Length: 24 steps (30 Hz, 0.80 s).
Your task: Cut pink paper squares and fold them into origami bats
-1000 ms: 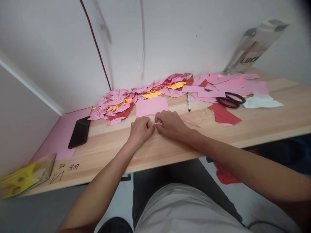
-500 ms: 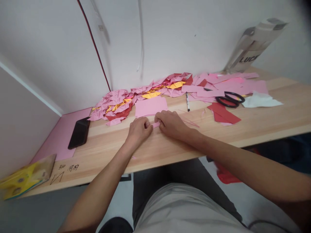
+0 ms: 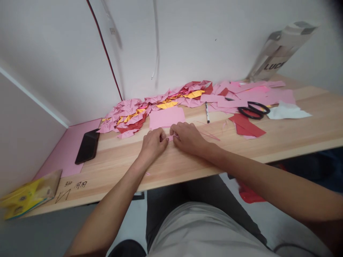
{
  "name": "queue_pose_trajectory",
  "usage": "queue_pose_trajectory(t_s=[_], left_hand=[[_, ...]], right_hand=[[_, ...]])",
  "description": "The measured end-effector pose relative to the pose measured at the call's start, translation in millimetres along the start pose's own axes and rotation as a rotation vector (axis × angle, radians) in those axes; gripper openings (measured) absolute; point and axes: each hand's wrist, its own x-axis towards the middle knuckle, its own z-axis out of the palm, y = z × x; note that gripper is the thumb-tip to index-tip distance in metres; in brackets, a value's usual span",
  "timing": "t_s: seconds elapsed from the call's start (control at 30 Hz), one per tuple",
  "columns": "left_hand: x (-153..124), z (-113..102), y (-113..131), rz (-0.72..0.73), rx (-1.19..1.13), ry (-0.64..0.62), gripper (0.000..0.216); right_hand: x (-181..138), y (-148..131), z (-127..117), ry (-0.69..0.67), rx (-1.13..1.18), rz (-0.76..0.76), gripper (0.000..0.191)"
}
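Between my two hands is a small folded piece of pink paper [image 3: 170, 137], low on the wooden table. My left hand [image 3: 153, 143] pinches its left end between thumb and fingers. At the other end, my right hand [image 3: 187, 137] has its fingers curled over the paper, hiding most of that side. Just beyond my fingertips lies a stack of pink paper sheets [image 3: 167, 117]. Behind it spreads a heap of folded pink, red and yellow paper pieces [image 3: 128, 109] along the wall.
A black phone [image 3: 87, 146] rests on a large pink sheet [image 3: 60, 153] at left, near a yellow packet [image 3: 29, 196]. To the right are a marker [image 3: 207, 112], black-handled scissors [image 3: 253, 110], red paper [image 3: 246, 125], white paper [image 3: 289, 110] and a paper bag [image 3: 281, 51].
My right hand's fingers have shifted very slightly on the pink paper. My left hand and the things on the table look the same.
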Motion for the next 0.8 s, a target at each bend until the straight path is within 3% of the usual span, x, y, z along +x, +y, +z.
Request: queue_pose_trajectory(t_s=[0.37,0.8], left_hand=[[-1.2,-1.8,-5.7,0.037,-0.032,-0.006,0.008],[-0.6,4.2,1.5,0.028,0.026,0.024,0.010]], right_hand=[[-0.1,4.2,-0.8,-0.015,0.005,-0.003,0.023],[-0.1,1.6,0.3,-0.005,-0.003,-0.008,0.013]])
